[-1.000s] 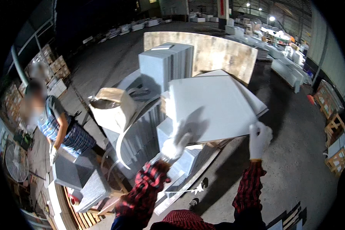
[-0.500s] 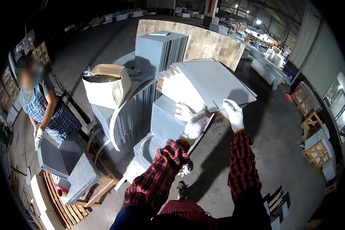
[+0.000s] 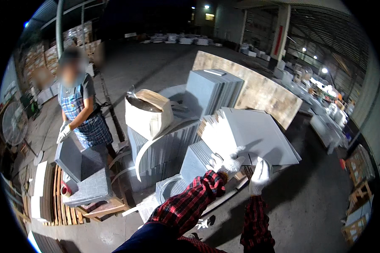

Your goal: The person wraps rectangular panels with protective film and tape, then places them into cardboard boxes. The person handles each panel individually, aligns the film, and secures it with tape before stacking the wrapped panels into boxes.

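Note:
A fanned stack of grey square tiles (image 3: 257,135) lies tilted on top of other grey tile stacks in front of me. My left hand (image 3: 226,161), in a white glove, grips the stack's near edge. Beside it, my right hand (image 3: 260,175), also gloved, holds the near edge further right from below. Both my sleeves are red and black plaid.
An open tan sack (image 3: 150,111) sits on upright tile stacks (image 3: 164,147); taller grey tiles (image 3: 211,90) and a wooden board (image 3: 261,90) stand behind. At left a person in a plaid apron tilts a grey tile (image 3: 69,158) over a pallet (image 3: 59,198). Fan at far left.
The view has turned, so the stack sits lower and further right. My hands have closed in on the tile stack's near edge and sit close together.

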`<state>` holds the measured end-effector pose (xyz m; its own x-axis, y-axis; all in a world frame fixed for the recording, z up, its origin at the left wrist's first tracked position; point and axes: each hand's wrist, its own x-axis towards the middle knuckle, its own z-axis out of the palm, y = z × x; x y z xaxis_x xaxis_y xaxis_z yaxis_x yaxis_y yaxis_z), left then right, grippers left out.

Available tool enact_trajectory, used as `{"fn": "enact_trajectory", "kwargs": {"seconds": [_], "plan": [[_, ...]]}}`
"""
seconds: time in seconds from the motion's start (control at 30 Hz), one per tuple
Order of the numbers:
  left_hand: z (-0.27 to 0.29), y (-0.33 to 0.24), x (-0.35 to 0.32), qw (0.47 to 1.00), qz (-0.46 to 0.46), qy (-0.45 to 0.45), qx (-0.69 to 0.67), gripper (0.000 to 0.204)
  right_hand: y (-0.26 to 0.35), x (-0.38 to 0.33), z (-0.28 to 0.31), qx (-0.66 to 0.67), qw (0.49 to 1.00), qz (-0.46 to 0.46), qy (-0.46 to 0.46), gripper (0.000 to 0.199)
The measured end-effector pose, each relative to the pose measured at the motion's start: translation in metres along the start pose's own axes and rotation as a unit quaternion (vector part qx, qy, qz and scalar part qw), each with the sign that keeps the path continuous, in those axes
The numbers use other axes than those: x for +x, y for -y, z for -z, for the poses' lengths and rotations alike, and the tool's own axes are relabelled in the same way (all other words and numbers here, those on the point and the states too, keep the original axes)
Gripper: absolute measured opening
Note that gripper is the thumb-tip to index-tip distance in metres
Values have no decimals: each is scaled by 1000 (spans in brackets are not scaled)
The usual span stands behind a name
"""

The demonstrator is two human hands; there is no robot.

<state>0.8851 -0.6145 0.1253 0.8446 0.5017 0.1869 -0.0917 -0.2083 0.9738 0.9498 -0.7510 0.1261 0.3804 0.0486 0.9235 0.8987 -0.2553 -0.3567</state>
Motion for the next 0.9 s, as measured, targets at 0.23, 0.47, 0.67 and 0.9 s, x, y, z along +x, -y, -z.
{"fn": "enact_trajectory", "kwargs": {"seconds": [0.23, 0.47, 0.67, 0.9], "plan": [[104, -61, -56, 979, -107, -76, -156, 38, 6, -1, -29, 55, 997, -44, -37, 28], [247, -111, -250, 845, -269, -247, 390, 43, 23, 7, -6, 58, 982, -181, 1, 40], [278, -101, -449, 797, -109, -469, -365, 18, 176, -43, -9, 410, 838, -136, 334, 53], [279, -104, -584, 640, -29, -700, -316, 15, 319, -184, -31, 574, 495, -472, 451, 62]]}}
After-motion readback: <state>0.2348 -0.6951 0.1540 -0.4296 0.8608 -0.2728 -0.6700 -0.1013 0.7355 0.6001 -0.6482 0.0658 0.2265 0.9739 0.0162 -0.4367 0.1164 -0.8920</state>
